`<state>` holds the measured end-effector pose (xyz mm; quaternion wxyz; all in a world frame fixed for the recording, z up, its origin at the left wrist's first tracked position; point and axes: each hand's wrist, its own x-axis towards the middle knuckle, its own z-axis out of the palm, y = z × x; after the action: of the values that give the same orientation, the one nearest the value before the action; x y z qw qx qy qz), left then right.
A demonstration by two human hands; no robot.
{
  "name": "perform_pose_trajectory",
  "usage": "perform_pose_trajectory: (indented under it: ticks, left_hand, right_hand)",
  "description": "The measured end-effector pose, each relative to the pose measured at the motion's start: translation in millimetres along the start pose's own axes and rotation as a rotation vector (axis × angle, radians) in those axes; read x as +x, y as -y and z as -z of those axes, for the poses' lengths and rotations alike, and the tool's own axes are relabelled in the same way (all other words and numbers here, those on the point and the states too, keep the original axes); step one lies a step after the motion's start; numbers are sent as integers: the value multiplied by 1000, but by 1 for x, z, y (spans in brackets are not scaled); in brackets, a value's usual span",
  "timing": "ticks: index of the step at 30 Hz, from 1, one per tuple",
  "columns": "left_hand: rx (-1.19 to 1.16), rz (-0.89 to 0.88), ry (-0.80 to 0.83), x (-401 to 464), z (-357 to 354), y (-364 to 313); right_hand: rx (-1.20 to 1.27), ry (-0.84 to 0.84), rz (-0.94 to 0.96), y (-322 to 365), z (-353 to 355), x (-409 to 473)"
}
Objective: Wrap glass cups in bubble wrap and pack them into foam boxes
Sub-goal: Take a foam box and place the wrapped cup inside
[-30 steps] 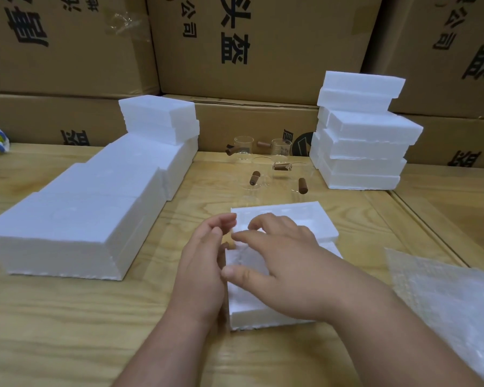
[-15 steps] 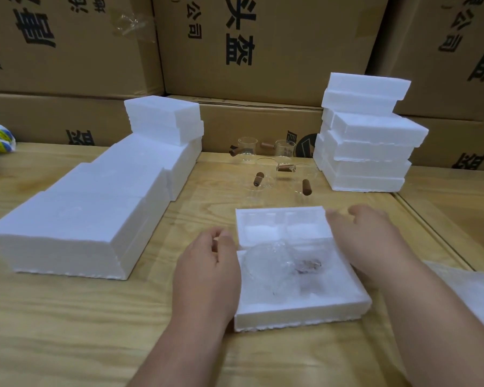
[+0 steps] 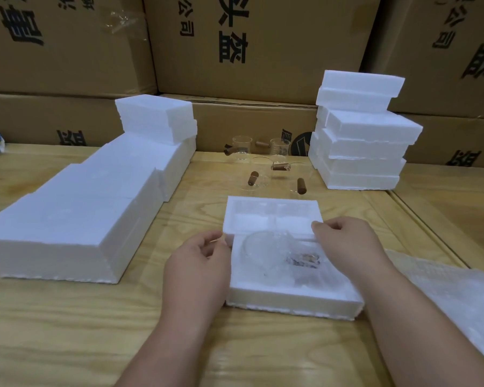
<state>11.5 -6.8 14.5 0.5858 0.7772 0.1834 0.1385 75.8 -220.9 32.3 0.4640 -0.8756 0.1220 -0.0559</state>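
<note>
**Lid goes on next**

The wrapped glass cup (image 3: 266,254) lies in the open foam box (image 3: 288,298) near me on the desk (image 3: 67,331); my left hand (image 3: 200,261) and right hand (image 3: 347,241) each pinch a near corner of the foam lid (image 3: 271,216) just behind it (grip narrow, on foam only); I'd lift evenly, align the edges squarely, then press down gently so the wrap isn't trapped.

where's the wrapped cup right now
In the head view the wrapped cup lies in the open foam box at centre, between the left hand and right hand.
</note>
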Motion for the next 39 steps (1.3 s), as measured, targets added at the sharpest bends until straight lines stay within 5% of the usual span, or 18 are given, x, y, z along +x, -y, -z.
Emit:
perform_pose_trajectory:
  ticks: [11,27,39]
  left_hand:
    - [30,-75,60,4,2,4]
    - [-265,-144,207,-3,-1,6]
    - [-536,-172,343,7,4,6]
  right_hand:
    - [215,-64,91,-6,-3,3]
    - [861,-94,383,1,-6,-7]
    - [943,166,334,6,12,-5]
